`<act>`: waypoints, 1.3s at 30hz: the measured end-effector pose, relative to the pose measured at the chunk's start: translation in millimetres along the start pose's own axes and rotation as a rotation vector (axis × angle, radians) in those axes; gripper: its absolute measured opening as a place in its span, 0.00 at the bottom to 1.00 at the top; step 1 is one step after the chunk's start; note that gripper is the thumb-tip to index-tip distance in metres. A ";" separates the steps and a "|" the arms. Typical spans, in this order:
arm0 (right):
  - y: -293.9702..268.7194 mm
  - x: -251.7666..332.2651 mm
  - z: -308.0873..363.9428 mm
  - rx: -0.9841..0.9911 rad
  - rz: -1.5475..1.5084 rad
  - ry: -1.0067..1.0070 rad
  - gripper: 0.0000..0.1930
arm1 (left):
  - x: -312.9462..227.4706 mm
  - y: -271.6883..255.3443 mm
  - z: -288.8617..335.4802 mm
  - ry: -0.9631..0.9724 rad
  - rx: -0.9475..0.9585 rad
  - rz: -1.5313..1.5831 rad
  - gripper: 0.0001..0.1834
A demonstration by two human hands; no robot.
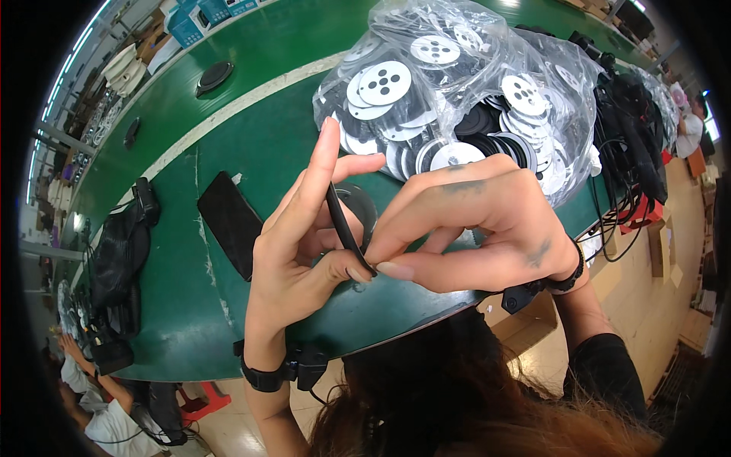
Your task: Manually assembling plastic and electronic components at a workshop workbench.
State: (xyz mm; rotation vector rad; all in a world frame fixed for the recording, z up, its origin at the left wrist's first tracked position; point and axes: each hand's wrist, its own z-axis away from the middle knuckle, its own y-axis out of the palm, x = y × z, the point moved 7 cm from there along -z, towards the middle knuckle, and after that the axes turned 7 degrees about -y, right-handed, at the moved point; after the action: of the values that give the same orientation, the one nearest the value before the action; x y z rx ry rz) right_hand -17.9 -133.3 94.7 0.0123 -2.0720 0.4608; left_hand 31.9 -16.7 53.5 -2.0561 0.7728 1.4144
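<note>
A thin, round black disc (340, 217), seen nearly edge-on, stands between my hands over the green table. My left hand (285, 255) holds it from the left, thumb at its lower end and index finger stretched upward. My right hand (480, 221) pinches its lower edge between thumb and fingertips. Behind the disc, partly hidden by my fingers, a dark, see-through round piece (358, 202) lies on the table. Just beyond my hands, a clear plastic bag (487, 49) is full of white discs (384, 82) with dark holes and black discs (476, 120).
A black phone-like slab (230, 223) lies left of my hands on the green table (175, 305). Farther off sits a black round part (215, 78). Black pouches and cables (632, 145) crowd the right edge. Other people (114, 419) are at the far left and far right.
</note>
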 end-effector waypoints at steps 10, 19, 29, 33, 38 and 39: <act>0.0 0.5 -1.7 -0.002 0.031 -0.010 0.03 | 2.7 -0.1 -0.1 -0.029 0.002 -0.015 0.51; -0.6 0.3 -1.5 -0.001 0.045 0.004 0.06 | -0.1 -0.9 -1.0 -0.022 -0.013 -0.017 0.50; -0.7 -0.5 -0.2 0.018 0.055 0.001 0.06 | -0.5 -1.5 -1.0 -0.008 -0.020 -0.012 0.47; -0.1 -0.6 0.9 0.021 0.090 -0.010 0.04 | -0.7 -5.0 -0.2 -0.013 -0.043 -0.059 0.47; 1.6 -2.2 1.3 0.005 0.126 -0.034 0.06 | 1.8 -8.7 0.2 -0.065 -0.069 -0.221 0.47; 1.1 -2.2 1.2 -0.011 0.112 -0.043 0.06 | 2.8 -7.9 -0.6 -0.065 -0.068 -0.221 0.47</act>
State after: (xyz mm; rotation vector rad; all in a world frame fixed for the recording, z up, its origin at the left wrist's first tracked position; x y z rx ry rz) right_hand -17.9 -133.1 91.9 -0.1017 -2.1251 0.5218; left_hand 38.7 -12.1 51.9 -2.0631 0.4606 1.3914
